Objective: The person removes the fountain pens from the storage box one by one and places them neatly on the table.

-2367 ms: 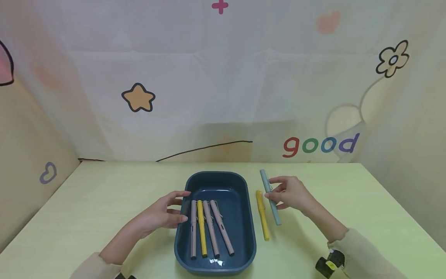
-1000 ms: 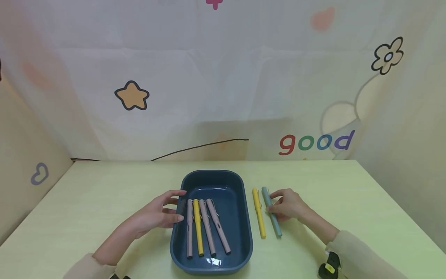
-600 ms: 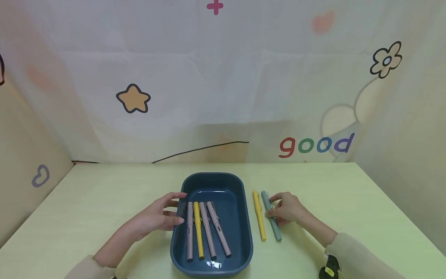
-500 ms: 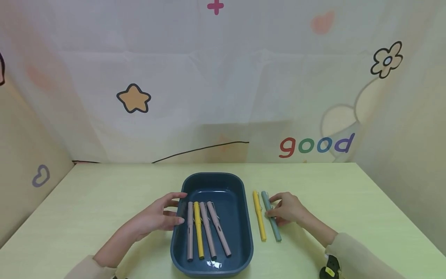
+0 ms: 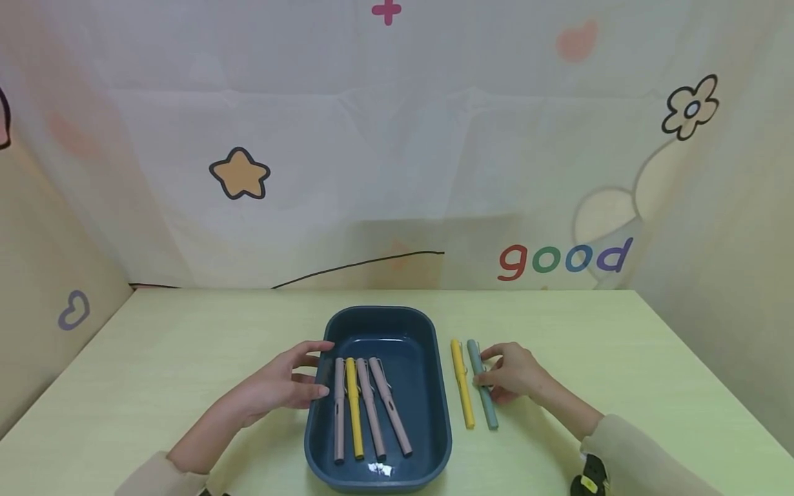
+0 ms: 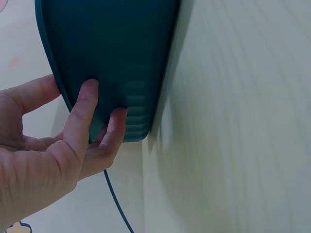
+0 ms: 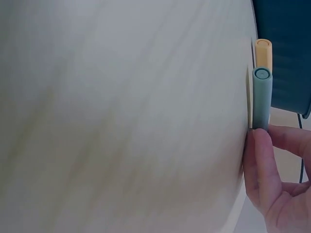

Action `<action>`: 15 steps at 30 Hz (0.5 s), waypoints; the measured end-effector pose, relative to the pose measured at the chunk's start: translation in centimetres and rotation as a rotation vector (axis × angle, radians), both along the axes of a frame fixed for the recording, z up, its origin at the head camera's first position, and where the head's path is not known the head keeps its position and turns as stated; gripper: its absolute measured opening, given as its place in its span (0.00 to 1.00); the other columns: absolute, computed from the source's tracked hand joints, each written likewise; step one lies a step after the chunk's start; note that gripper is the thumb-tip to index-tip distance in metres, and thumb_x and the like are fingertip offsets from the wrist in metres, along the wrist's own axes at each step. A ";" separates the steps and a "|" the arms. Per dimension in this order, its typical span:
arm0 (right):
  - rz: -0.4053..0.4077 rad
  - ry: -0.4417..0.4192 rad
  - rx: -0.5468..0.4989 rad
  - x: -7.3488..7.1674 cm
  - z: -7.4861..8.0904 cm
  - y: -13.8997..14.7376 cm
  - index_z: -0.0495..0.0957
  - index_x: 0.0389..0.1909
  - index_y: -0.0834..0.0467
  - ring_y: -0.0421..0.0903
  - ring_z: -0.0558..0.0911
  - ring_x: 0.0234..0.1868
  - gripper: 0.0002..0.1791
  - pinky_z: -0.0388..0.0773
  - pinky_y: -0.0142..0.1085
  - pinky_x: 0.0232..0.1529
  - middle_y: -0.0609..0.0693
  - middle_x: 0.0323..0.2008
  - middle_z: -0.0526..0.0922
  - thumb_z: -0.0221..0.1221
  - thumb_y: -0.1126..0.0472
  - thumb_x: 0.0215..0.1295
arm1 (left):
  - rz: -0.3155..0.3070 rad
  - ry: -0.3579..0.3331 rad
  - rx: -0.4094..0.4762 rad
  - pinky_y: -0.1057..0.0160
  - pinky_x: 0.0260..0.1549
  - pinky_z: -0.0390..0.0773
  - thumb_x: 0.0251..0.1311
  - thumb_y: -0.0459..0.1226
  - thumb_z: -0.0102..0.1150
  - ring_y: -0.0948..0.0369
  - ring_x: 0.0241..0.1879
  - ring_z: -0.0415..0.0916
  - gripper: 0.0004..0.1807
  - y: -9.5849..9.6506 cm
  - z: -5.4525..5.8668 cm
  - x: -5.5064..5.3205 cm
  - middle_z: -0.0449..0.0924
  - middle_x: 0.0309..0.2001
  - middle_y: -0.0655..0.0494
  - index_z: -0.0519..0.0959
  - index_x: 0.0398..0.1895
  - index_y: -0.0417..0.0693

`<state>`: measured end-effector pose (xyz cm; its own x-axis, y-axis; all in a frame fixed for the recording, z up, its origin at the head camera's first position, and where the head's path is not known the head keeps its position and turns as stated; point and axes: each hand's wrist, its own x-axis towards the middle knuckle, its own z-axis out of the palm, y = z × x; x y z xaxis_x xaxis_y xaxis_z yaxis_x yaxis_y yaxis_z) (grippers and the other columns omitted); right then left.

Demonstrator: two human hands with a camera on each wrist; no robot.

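My right hand [image 5: 515, 372] is pinching a teal pen [image 5: 488, 406] down at the table [image 5: 620, 358], a yellow pen [image 5: 462, 384] lying just left of that grip; farther left, my left hand [image 5: 288, 382], fingers apart, is touching a blue tray [image 5: 424, 399] holding four more pens [image 5: 372, 410].

Room along table [image 5: 651, 358] left and right edges; dark-blue tray [image 5: 412, 375] blocks middle; yellow pen [image 5: 462, 384] between it and teal pen [image 5: 489, 411].
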<state>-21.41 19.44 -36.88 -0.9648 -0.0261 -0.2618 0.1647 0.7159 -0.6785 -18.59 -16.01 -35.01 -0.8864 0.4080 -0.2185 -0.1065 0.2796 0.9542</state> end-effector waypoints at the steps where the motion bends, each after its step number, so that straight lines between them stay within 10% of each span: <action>1: 0.003 0.001 0.000 0.0 0.0 0.0 0.70 0.51 0.68 0.43 0.78 0.16 0.26 0.79 0.34 0.20 0.54 0.25 0.75 0.65 0.65 0.50 | 0.000 0.000 0.001 0.49 0.41 0.78 0.53 0.29 0.61 0.50 0.47 0.74 0.38 0.0 0.0 0.0 0.60 0.59 0.34 0.54 0.66 0.43; 15: 0.007 -0.001 -0.005 0.0 -0.1 0.1 0.70 0.52 0.68 0.43 0.78 0.18 0.27 0.79 0.34 0.21 0.54 0.25 0.75 0.66 0.64 0.50 | 0.012 -0.010 -0.005 0.49 0.41 0.78 0.53 0.29 0.61 0.50 0.48 0.73 0.38 0.0 -0.1 0.0 0.59 0.59 0.35 0.55 0.66 0.43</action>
<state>-21.43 19.58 -37.01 -0.9644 -0.0338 -0.2622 0.1604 0.7134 -0.6821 -18.61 -15.97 -35.09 -0.8892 0.3960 -0.2291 -0.1190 0.2832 0.9516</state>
